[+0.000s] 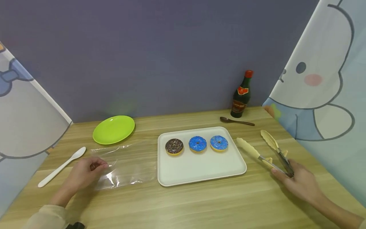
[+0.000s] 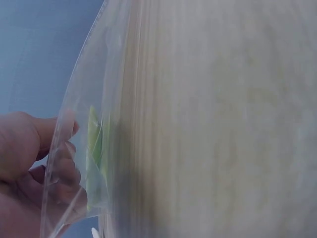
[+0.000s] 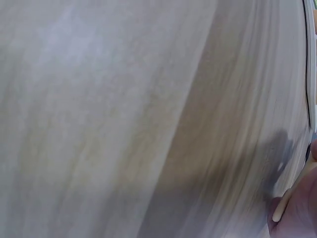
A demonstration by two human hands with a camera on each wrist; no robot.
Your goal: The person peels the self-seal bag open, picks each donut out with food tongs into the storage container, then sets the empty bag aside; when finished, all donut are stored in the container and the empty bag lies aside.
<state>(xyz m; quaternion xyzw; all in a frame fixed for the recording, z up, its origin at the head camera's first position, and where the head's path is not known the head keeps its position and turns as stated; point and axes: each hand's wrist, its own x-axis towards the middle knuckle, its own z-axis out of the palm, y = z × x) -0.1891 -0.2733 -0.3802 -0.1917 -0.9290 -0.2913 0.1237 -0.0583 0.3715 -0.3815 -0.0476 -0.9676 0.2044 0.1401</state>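
In the head view my left hand [image 1: 87,171] pinches the left side of a clear plastic bag [image 1: 131,167] between thumb and fingers. The left wrist view shows the bag's film [image 2: 96,59] raised in front of the fingers. Over on the right, my right hand [image 1: 300,179] grips a pair of tongs [image 1: 278,149] by the handle end. The two cream tips of the tongs are spread and point away from me. Beside the bag is a white tray [image 1: 197,171] holding a chocolate donut [image 1: 174,146] and two blue-iced donuts [image 1: 197,144] in a row along its back part.
Behind the bag sits a green plate [image 1: 113,129]. A white spoon [image 1: 61,167] lies left of my left hand. At the back right a dark bottle [image 1: 240,95] stands by a brown spoon [image 1: 237,121]. Fabric walls [image 1: 171,57] border the wooden table [image 1: 183,203].
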